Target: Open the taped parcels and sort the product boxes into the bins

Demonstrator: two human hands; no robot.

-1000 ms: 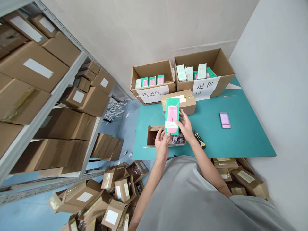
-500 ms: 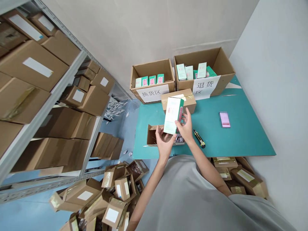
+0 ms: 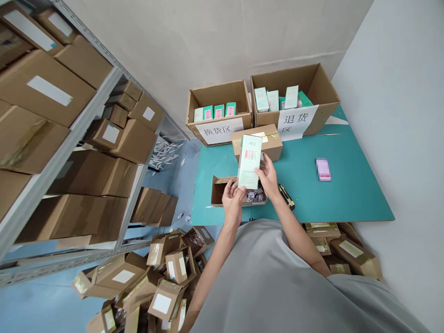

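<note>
Both hands hold a pale green product box (image 3: 249, 162) upright over the table, its printed face with a row of coloured pictures turned toward me. My left hand (image 3: 232, 203) grips its lower left corner, and my right hand (image 3: 267, 175) is closed on its right edge. Below it lies an open small carton (image 3: 218, 198) with crumpled paper (image 3: 255, 195) inside, partly hidden by my hands and the box. Behind the product box stands a closed brown carton (image 3: 274, 141). A yellow and black utility knife (image 3: 286, 198) lies beside my right wrist.
At the back of the green table (image 3: 350, 189) stand a left bin (image 3: 194, 99) and a right bin (image 3: 326, 92), both cardboard, with similar product boxes and paper signs. A blurred pink item (image 3: 323, 169) lies at right. Shelves of cartons (image 3: 52, 92) and piled cartons (image 3: 163, 300) are at left.
The product box has been turned so its front faces me squarely and its green-and-pink side no longer shows. Both hands keep hold of it, and the left fingers have shifted at the lower corner.
</note>
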